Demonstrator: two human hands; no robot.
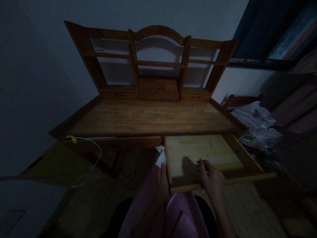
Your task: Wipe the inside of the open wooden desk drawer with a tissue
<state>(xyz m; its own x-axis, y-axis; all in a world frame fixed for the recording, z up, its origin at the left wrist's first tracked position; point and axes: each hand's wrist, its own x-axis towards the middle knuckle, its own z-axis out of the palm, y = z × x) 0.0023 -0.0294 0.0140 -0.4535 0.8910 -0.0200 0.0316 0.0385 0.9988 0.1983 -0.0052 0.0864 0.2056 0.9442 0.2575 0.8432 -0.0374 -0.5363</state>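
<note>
A shallow wooden drawer (198, 148) stands pulled out from the right side of the desk, its pale bottom bare in the part I see. Along the drawer's left side, my left hand (162, 180) is closed on a white tissue (160, 157) that sticks up above the fingers. My right hand (213, 178) hovers over the drawer's front part, fingers loosely bent and partly apart. I see nothing in it. Its shadow falls on the drawer bottom.
The wooden desk (153, 115) has a shelf hutch (159, 62) against the wall. A white cable (100, 152) with a yellow tag hangs at the left. Plastic bags (255, 115) rest on a chair at the right. A dark cord (128, 175) lies below the desk. The room is dim.
</note>
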